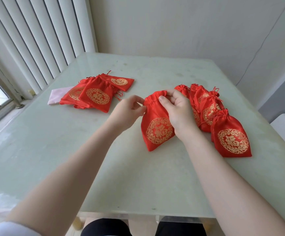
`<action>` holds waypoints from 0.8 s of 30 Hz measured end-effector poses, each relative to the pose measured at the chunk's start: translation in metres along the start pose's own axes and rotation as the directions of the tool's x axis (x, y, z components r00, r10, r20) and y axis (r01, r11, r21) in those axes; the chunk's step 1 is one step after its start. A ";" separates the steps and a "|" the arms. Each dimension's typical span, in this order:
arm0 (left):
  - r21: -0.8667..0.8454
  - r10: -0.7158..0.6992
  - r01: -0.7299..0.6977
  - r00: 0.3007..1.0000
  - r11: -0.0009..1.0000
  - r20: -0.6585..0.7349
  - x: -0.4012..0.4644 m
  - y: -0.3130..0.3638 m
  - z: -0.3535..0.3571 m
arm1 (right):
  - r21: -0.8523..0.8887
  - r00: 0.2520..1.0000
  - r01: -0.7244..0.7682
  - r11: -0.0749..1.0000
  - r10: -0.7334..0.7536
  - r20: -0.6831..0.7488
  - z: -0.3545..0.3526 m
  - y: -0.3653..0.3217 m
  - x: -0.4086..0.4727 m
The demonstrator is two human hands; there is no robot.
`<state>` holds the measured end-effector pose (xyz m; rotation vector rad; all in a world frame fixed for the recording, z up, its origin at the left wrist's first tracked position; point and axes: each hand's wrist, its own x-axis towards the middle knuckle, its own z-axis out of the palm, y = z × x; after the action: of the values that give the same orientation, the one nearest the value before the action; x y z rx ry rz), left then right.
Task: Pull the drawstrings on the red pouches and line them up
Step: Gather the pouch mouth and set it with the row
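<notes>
A red satin pouch (157, 130) with a gold emblem lies at the table's middle right, its mouth partly gathered. My left hand (128, 111) pinches its left edge at the drawstring channel. My right hand (177, 111) grips the gathered top from the right, thumb on the rim. To the right, several cinched pouches (230, 138) overlap in a row running away from me. At the back left sits a loose pile of flat, open pouches (95, 95).
A pale pink cloth (54, 97) pokes out under the left pile. The glass table (70, 150) ends near my knees. Vertical blinds and a window sill lie to the left, a white wall behind, and a white surface at the far right.
</notes>
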<state>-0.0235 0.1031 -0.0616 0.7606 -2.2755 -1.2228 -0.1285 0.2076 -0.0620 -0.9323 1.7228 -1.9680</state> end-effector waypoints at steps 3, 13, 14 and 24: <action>-0.124 -0.013 0.005 0.998 0.992 -0.064 0.007 0.005 -0.007 | 0.067 0.999 0.025 0.997 -0.027 0.038 0.005 -0.009 0.008; 0.329 0.275 -0.248 0.961 0.911 -0.039 0.003 -0.006 -0.013 | 0.063 0.999 -0.029 0.998 0.032 -0.039 0.000 -0.007 0.019; 0.380 0.277 -0.245 0.960 0.892 -0.032 0.001 -0.011 -0.012 | 0.070 0.996 -0.070 0.995 0.073 -0.041 0.000 -0.003 0.017; 0.067 0.109 -0.104 0.991 0.992 -0.081 0.001 -0.017 -0.018 | 0.560 0.942 -0.318 0.765 0.321 0.096 -0.007 0.002 0.011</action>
<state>-0.0090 0.0845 -0.0668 0.6906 -2.2631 -1.0559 -0.1410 0.2049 -0.0616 -0.3830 1.0762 -2.0539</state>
